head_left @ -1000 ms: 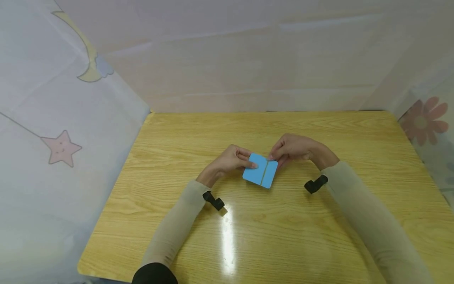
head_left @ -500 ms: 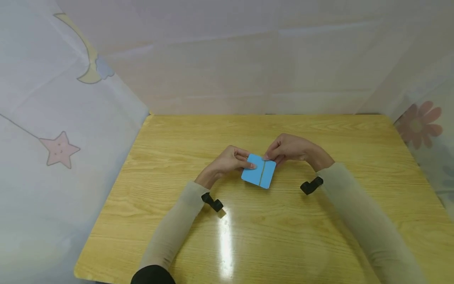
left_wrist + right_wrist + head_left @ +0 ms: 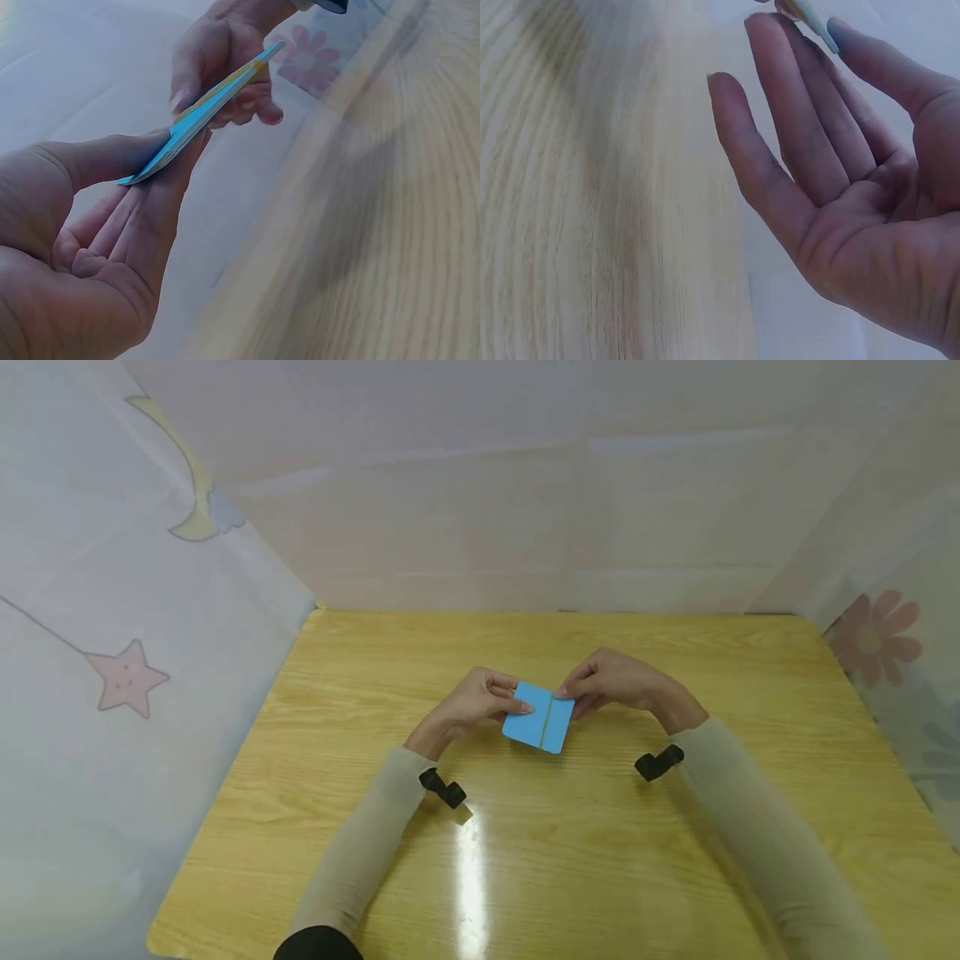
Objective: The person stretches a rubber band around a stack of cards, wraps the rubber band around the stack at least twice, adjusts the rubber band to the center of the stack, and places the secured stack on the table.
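A thin blue stack of cards [image 3: 528,727] is held tilted above the table, with a yellow rubber band [image 3: 546,727] across it, nearer its right side. My left hand [image 3: 472,700] pinches the left side, thumb on top and fingers beneath. In the left wrist view the stack [image 3: 199,116] appears nearly edge-on, slightly spread at one end. My right hand [image 3: 622,681] pinches the far edge beside the band's upper end. From the right wrist view, only a corner of the stack [image 3: 821,30] shows at the thumb tip; the other fingers reach out behind it.
The wooden table [image 3: 555,860] lies below both hands. Behind it hangs a pale cloth backdrop [image 3: 487,527], and printed cloth stands at both sides. Black wrist mounts [image 3: 444,788] project from the beige sleeves.
Both hands and the card stack have shifted slightly left in the head view, while the table and backdrop show lower. Both grips on the stack look the same.
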Demonstrator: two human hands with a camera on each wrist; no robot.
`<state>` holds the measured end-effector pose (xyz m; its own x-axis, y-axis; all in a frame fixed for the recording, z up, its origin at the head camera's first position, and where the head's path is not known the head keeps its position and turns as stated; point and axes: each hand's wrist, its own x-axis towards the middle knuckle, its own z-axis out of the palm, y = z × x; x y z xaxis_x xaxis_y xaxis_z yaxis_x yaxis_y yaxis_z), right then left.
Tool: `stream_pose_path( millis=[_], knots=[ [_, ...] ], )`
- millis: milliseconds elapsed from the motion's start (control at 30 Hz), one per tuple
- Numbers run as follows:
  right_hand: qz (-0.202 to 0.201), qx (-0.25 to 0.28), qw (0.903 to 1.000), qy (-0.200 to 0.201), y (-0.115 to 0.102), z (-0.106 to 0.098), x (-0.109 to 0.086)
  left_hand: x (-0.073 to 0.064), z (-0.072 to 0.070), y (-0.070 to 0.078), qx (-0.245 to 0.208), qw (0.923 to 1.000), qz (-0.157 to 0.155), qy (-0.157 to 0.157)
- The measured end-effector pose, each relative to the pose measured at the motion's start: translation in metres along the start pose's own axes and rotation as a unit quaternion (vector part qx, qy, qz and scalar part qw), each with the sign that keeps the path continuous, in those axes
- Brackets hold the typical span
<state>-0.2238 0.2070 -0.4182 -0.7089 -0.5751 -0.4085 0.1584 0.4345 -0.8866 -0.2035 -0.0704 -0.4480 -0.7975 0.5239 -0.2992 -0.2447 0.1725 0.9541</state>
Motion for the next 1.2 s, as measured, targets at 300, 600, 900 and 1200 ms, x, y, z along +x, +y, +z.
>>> stream_pose_path(
  millis=[300,600,900,1200],
  knots=[
    [-0.005,0.003,1.0000,0.007,-0.002,0.002,0.002,0.001,0.002,0.004,0.004,1.0000,-0.002,-0.008],
    [-0.010,-0.018,0.9996,0.021,-0.005,0.000,0.005,0.004,0.012,0.001,0.005,0.9998,0.015,-0.010],
    [-0.005,0.002,0.9999,0.009,-0.004,0.001,0.004,0.002,0.003,-0.002,-0.003,1.0000,0.007,-0.001],
    [-0.016,-0.025,0.9991,0.030,-0.005,0.006,0.007,0.000,0.007,-0.001,-0.010,0.9999,0.003,0.004]
  ],
)
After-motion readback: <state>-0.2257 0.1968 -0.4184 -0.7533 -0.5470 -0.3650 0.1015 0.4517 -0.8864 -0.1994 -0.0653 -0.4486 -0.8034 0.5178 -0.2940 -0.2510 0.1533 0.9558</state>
